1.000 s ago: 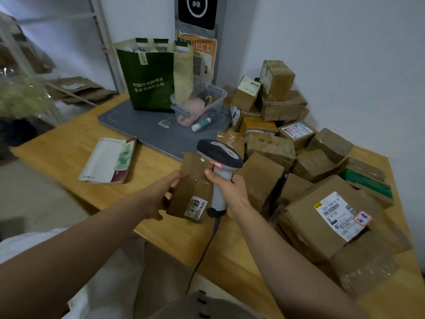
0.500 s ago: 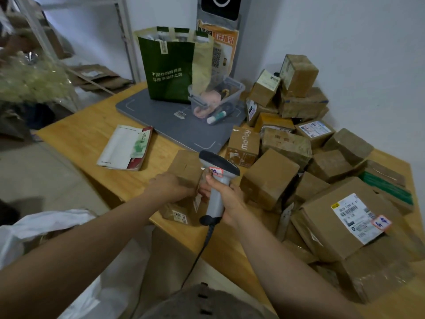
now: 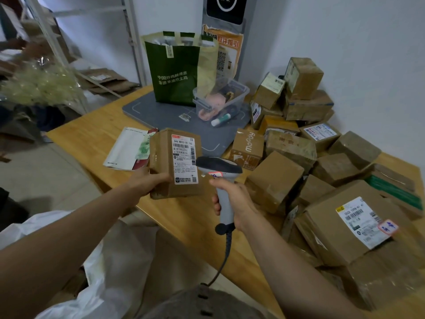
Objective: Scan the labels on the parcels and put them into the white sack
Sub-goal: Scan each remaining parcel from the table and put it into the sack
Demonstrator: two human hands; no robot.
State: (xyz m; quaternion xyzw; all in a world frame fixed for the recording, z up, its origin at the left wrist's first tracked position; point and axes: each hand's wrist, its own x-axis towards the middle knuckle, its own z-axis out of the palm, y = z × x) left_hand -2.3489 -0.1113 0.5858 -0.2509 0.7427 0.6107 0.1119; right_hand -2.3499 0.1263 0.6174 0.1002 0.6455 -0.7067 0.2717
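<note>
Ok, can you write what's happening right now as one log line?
step: scanning | left hand: holds parcel, label facing camera | right hand: grips scanner beside label | white sack: parcel not in yet

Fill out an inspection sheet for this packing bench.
Surface: wooden table, grey mat at the back.
Job's things: labelled parcel held up, label facing the camera; scanner beside it; parcel pile on the right; white sack below the table edge.
Clutter: green bag, clear tub, booklet.
Hands: left hand grips the parcel; right hand grips the scanner.
Cables: scanner cord hangs off the table's near edge.
Surroundings: white wall, metal shelving.
</note>
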